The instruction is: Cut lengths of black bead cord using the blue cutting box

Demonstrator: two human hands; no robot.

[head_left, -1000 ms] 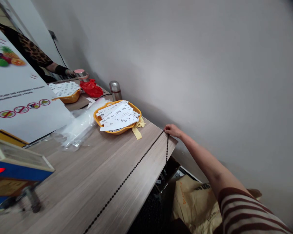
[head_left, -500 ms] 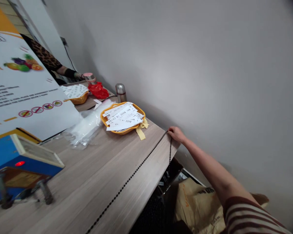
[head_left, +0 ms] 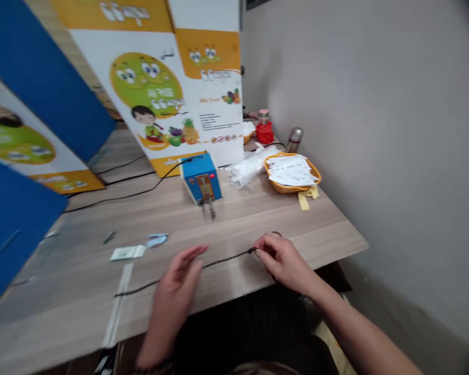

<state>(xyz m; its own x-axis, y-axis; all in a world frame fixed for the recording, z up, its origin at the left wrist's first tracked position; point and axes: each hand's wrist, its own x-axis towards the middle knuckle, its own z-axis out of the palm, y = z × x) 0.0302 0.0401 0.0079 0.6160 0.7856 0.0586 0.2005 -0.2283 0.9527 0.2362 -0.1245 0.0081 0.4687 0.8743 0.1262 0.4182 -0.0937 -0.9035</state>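
Both hands now sit in my view over the surface [head_left: 258,219], where before only one arm reached out to the far edge. The right hand [head_left: 283,262] is closed in a pinch on a black bead chain [head_left: 226,260], which lies across the wood. The left hand [head_left: 175,294] is open, fingers spread, over the chain. Farther out I see a blue machine [head_left: 201,178], a plastic bag [head_left: 250,168], and an orange basket [head_left: 281,188] of white labels [head_left: 293,171].

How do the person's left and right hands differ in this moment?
The right hand pinches a black bead chain in its fingers, while the left hand is open and grips nothing. The left hand looks blurred, the right sharper. Both are bare and over the wooden table.
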